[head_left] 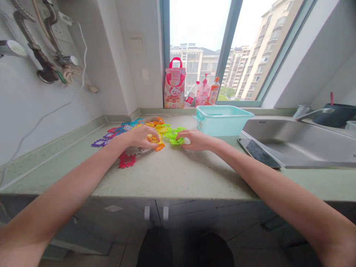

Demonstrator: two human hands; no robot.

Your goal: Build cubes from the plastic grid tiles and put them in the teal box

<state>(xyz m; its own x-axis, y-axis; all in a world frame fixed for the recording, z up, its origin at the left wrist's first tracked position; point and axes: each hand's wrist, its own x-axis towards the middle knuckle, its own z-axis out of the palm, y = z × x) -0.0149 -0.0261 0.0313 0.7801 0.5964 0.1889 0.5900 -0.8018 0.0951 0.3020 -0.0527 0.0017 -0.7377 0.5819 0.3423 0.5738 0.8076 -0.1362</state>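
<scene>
A pile of coloured plastic lattice pieces in blue (pixel 133 124), purple (pixel 101 142), red (pixel 127 160), orange and yellow lies on the counter. At the pile's right side, the fingers of my left hand (pixel 140 136) curl around a yellow plastic piece (pixel 152 138). My right hand (pixel 197 140) pinches a bright green plastic piece (pixel 175 136) between thumb and fingers. A small gap separates the two hands, and the green cluster sits close to the yellow pieces. My left hand and wrist partly hide the pile.
Behind my right hand stands a light teal plastic tub (pixel 222 124). A phone (pixel 258 152) lies by the steel sink (pixel 300 142). A pink bag (pixel 174 89) and several bottles (pixel 203 92) line the windowsill. A white cable (pixel 47 115) hangs at left.
</scene>
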